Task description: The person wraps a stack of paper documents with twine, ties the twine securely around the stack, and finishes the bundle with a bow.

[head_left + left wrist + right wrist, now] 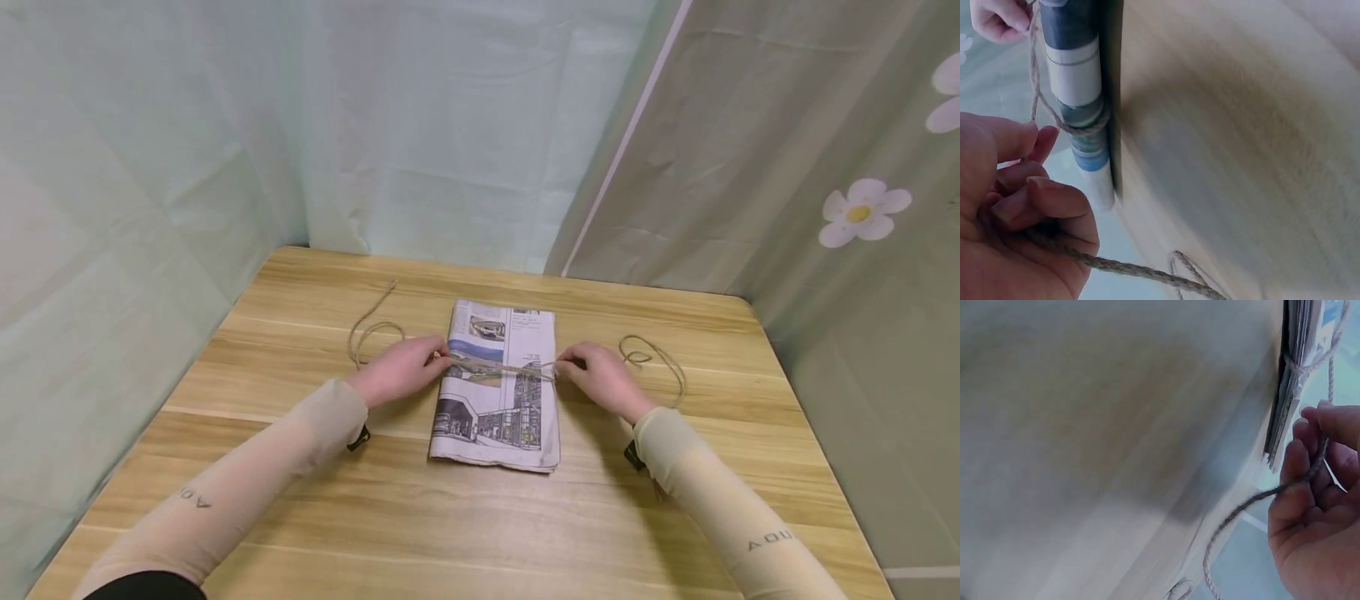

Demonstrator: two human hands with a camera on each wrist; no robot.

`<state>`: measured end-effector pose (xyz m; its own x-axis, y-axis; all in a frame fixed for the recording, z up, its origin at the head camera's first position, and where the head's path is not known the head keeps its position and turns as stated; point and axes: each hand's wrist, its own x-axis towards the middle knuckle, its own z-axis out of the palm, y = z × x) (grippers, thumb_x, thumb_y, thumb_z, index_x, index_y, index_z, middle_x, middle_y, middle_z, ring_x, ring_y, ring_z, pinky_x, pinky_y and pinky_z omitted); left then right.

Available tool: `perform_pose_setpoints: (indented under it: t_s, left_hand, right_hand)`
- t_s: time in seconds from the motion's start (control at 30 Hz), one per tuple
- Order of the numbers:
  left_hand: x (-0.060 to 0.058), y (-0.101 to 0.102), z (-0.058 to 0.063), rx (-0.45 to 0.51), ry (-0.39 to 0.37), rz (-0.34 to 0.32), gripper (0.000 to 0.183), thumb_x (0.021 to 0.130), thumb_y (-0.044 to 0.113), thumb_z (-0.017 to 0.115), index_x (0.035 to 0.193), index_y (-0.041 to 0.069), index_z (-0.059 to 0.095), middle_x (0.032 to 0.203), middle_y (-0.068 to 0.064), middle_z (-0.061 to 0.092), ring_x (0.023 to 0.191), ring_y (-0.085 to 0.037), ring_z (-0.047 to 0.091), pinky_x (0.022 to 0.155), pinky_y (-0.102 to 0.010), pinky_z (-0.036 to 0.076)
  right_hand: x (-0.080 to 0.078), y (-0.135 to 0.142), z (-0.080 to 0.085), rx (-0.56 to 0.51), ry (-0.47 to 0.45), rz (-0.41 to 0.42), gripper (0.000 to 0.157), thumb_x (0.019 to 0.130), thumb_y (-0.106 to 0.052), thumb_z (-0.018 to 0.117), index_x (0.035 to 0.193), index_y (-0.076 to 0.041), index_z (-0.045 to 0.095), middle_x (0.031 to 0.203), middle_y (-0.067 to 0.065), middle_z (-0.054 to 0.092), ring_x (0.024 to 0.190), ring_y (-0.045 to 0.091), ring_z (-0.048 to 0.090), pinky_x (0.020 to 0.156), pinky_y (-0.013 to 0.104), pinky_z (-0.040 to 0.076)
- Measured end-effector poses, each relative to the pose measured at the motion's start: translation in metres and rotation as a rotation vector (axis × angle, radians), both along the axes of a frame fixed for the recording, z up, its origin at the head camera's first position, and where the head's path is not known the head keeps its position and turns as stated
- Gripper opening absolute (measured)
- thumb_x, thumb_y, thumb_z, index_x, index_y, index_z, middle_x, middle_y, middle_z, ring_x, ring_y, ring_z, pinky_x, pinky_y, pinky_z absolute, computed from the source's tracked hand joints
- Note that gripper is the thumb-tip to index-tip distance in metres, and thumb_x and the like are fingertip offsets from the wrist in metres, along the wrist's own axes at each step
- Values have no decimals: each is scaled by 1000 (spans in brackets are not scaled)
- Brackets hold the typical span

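Observation:
A folded newspaper lies on the wooden table, with brown twine wrapped across its middle. At the paper's left edge my left hand pinches one end of the twine between thumb and fingers. My right hand pinches the other end at the right edge. In the left wrist view, twine loops round the folded spine, and the tail runs out through my curled fingers. The right wrist view shows twine passing through my right fingers beside the layered page edges.
Loose twine curls on the table left of the newspaper, and another loose tail loops to the right. A pale curtain hangs behind and to the left; a grey-brown curtain with white flowers hangs right.

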<state>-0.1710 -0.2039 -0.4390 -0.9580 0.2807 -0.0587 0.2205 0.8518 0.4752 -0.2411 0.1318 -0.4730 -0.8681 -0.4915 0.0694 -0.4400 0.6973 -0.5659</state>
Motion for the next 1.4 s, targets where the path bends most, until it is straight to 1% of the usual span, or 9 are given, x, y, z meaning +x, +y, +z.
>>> perform_pose_setpoints:
  t_s: [0.2,0.43,0.63,0.7,0.8,0.9,1.07,1.27,1.4]
  left_hand:
    - [16,4,5,-55,65,-45,10,99,26,60,102,18,65,89,7,63,79,-11,59,75,-34,53]
    - [35,17,3,-139,132,-186,8,99,26,59,95,21,64,83,10,61,73,-7,56,67,-30,51]
    - [49,34,-1,-214,174,-274,12,100,29,57,98,20,65,85,9,62,72,-7,57,63,-30,51]
    - [54,38,-1,-244,161,-309,20,99,35,59,104,17,66,88,7,61,73,-9,57,64,-31,52]
    - [61,43,-4,-292,158,-352,45,92,50,64,117,12,65,91,4,60,75,-11,56,63,-32,52]
    - [65,48,-7,-338,138,-363,77,83,63,68,134,7,58,97,1,60,76,-12,55,62,-31,51]
    - [66,54,-13,-381,128,-381,93,77,68,71,142,4,51,98,-1,60,78,-13,54,63,-31,51]
    - [67,54,-15,-400,168,-404,84,82,58,71,141,2,51,102,-4,61,82,-16,58,68,-33,54]
    - [65,47,-14,-400,138,-397,78,82,45,70,143,2,49,99,-2,59,78,-14,53,66,-32,53]
  right_hand:
    - [-8,-4,3,-10,46,-1,16,97,-32,64,100,-18,72,97,-3,67,91,19,58,82,41,49]
    - [-20,-15,10,6,52,1,19,99,-35,61,101,-19,71,102,-2,65,101,22,54,92,44,44]
    - [-35,-33,12,52,55,74,18,101,-32,58,101,-16,66,109,4,64,98,23,58,88,43,48]
    - [-41,-39,12,95,62,107,19,102,-31,56,101,-14,65,125,12,61,112,27,57,96,45,46]
    - [-48,-46,11,169,63,152,20,103,-31,53,101,-14,64,149,18,43,137,33,40,112,47,34]
    - [-55,-51,8,236,75,195,21,105,-31,48,104,-15,63,156,19,34,143,35,29,117,47,26]
    - [-61,-58,2,280,90,215,23,106,-31,44,105,-16,62,156,18,34,143,35,29,118,47,24]
    - [-57,-59,5,313,76,203,23,105,-31,46,107,-15,62,136,12,55,126,30,49,107,48,39]
    - [-50,-53,9,372,106,180,27,105,-33,48,113,-13,65,126,10,57,118,30,52,104,49,41]
